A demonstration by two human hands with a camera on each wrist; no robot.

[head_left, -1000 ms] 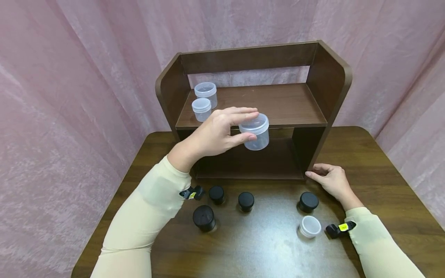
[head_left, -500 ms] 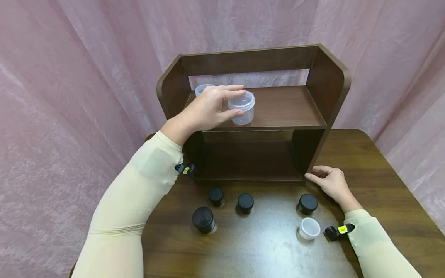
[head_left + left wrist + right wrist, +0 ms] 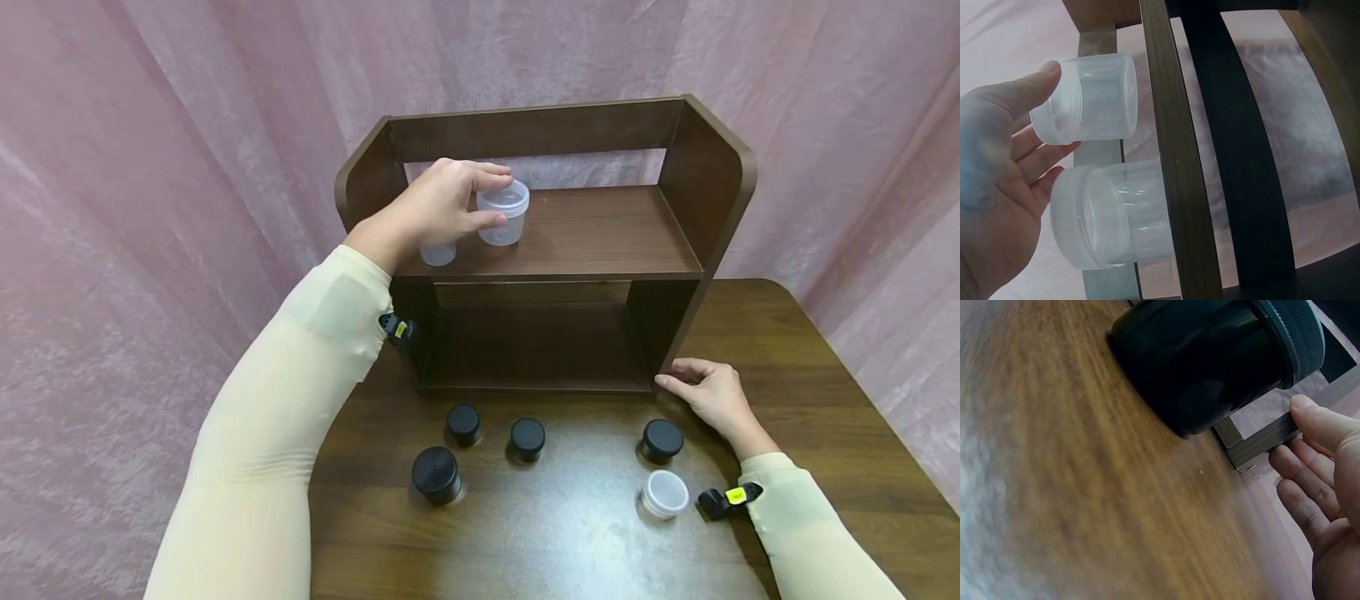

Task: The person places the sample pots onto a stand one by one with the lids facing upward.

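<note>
A clear plastic jar is between the thumb and fingers of my left hand, which pinches it near its lid. It is upright over the left part of the upper shelf; whether its base touches the board cannot be told. Beneath the left wrist shows the bottom of a second clear jar, which appears in the left wrist view as a ribbed-lidded jar beside the held one. Down at the brown shelf unit's right front corner, my right hand grips the side panel, thumb on one face, fingers on the other.
Black-lidded jars stand in front of the unit: a larger one, two small ones, and one at right. A white-lidded clear jar is nearby. Pink curtain hangs behind.
My left hand has carried the clear jar up, back and leftward from in front of the unit to over the upper shelf, now covering most of the jars there. The right hand stays put.
</note>
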